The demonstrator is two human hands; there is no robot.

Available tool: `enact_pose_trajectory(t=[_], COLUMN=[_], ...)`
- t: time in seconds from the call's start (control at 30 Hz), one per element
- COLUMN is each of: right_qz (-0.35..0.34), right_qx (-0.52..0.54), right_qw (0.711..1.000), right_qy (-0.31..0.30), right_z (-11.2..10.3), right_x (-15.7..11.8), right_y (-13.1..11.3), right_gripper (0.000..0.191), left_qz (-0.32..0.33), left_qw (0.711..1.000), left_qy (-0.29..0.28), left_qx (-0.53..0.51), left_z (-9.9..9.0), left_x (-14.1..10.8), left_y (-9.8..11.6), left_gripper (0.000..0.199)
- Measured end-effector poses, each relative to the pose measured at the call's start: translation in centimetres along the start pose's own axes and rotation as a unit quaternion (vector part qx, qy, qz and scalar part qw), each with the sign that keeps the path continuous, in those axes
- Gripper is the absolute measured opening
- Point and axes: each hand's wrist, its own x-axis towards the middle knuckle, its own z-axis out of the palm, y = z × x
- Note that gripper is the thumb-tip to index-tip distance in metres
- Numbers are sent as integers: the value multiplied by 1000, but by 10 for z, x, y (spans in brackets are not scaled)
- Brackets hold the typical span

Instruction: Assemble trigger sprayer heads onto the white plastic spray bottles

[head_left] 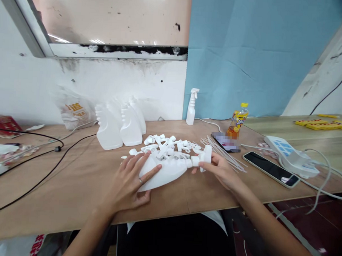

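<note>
A white plastic spray bottle (169, 172) lies on its side near the table's front edge, its neck pointing right. My left hand (136, 175) is wrapped round the bottle's base end, a ring on one finger. At the neck, my right hand (214, 165) grips a white trigger spray head (205, 157) by its sides. The head's collar meets the bottle's mouth; whether it is threaded on cannot be seen. Just behind the bottle is a pile of loose white spray-head parts (167, 145). Thin white dip tubes (226, 155) lie to the right of the pile.
Several headless white bottles (110, 127) stand at the back left, near a plastic bag (75, 108). An assembled spray bottle (191, 108) stands by the wall. Rightward are a drink bottle (238, 121), a phone (271, 169) and a power strip (290, 156). Black cables (41, 182) cross the left side.
</note>
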Motion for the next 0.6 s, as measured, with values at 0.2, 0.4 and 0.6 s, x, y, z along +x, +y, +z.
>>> enact_pose_trajectory(t=[0.2, 0.4, 0.6], right_qz=[-3, -2, 16], right_qx=[20, -19, -39], right_qw=[998, 998, 999], right_qy=[-65, -56, 5], right_z=[10, 22, 31], right_x=[-2, -7, -7], right_y=[9, 2, 10], right_gripper=[38, 59, 52], left_qz=[-4, 13, 17], left_qw=[1000, 1000, 1000], left_qy=[1, 7, 17], left_qx=[-3, -7, -4], left_z=[2, 1, 2], left_x=[-4, -4, -5], left_y=[-1, 0, 0], left_gripper=[87, 88, 88])
